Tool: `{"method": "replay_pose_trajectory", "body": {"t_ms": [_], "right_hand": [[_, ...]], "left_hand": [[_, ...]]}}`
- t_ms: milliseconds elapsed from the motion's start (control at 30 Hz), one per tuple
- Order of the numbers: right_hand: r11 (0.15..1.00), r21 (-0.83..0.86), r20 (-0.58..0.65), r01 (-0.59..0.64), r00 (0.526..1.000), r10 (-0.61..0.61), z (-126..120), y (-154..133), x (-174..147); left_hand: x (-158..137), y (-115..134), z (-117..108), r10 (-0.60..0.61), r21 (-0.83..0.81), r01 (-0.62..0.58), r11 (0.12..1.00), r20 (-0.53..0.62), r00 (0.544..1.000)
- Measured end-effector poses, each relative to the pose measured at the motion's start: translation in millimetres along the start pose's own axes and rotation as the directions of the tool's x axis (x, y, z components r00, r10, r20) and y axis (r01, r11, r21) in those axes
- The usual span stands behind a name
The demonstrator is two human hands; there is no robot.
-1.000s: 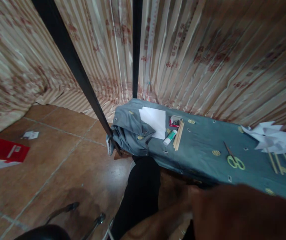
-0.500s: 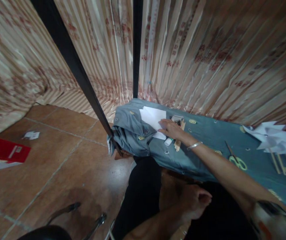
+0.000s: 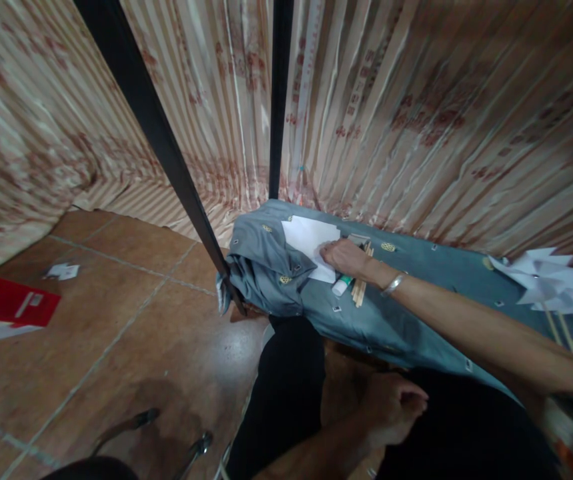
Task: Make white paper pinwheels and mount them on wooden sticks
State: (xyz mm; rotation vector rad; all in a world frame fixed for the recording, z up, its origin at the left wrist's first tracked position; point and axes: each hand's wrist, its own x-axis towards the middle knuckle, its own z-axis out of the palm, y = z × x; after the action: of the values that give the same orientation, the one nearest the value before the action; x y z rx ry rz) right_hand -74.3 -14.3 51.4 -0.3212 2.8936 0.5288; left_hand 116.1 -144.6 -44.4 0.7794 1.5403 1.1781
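Note:
My right hand (image 3: 345,259), a silver bracelet at its wrist, lies over the right part of a stack of white paper (image 3: 307,235). Its fingers are curled in and closed at the paper; the fingertips are partly hidden. Just below this hand lie a white and green tube (image 3: 340,287) and a bundle of thin wooden sticks (image 3: 360,288). A small grey object (image 3: 359,239) sits behind it, partly covered. Down at my lap, my left hand (image 3: 395,408) rests with its fingers curled closed, and nothing shows in it.
White paper pinwheels (image 3: 559,280) on wooden sticks lie at the right of the grey-green cloth (image 3: 396,327). Dark metal posts (image 3: 163,143) stand at the left and back, before a striped curtain (image 3: 391,133). A red box (image 3: 11,303) is on the tiled floor.
My right hand has gone from fingers spread on the paper to fingers curled in. Its forearm now covers the scissors. My left hand stays on my lap.

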Motion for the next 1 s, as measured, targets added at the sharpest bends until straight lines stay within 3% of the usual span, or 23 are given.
{"method": "replay_pose_trajectory", "body": {"t_ms": [267,433,533,700,767,800,833,900,967,1000], "right_hand": [[0.999,0.04,-0.02,-0.024,0.999,0.025,-16,26,6],[0.991,0.117,-0.217,-0.07,0.972,0.094,-49,48,-8],[0.933,0.325,-0.39,-0.154,0.877,0.28,-64,66,-33],[0.707,0.658,-0.428,-0.258,0.644,0.634,-59,87,-113],[0.61,0.72,-0.374,-0.332,0.554,0.744,-50,86,-151],[0.581,0.721,-0.381,-0.377,0.484,0.788,-45,83,-168],[0.562,0.706,-0.402,-0.431,0.409,0.819,-39,79,-184],[0.56,0.638,-0.469,-0.528,0.31,0.827,-24,65,-207],[0.596,0.566,-0.505,-0.57,0.332,0.797,-3,46,-218],[0.619,0.548,-0.492,-0.563,0.382,0.782,10,35,-219]], "left_hand": [[-1,4,-4,0.019,-0.006,-0.019,1.0,0.003,1.0],[4,1,-3,0.009,0.018,-0.009,1.0,0.009,1.0],[2,1,-5,0.019,0.015,-0.018,1.0,-0.029,0.999],[-6,5,-13,0.118,0.024,-0.116,0.993,-0.125,0.985],[-7,6,-14,0.101,0.022,-0.098,0.995,-0.152,0.983],[-6,7,-14,0.089,0.018,-0.087,0.996,-0.152,0.984],[-5,7,-13,0.077,0.015,-0.076,0.997,-0.155,0.985],[-4,8,-11,0.069,0.018,-0.067,0.998,-0.171,0.983],[-2,8,-9,0.089,0.038,-0.083,0.996,-0.211,0.973],[-1,8,-9,0.106,0.058,-0.095,0.994,-0.232,0.967]]}}
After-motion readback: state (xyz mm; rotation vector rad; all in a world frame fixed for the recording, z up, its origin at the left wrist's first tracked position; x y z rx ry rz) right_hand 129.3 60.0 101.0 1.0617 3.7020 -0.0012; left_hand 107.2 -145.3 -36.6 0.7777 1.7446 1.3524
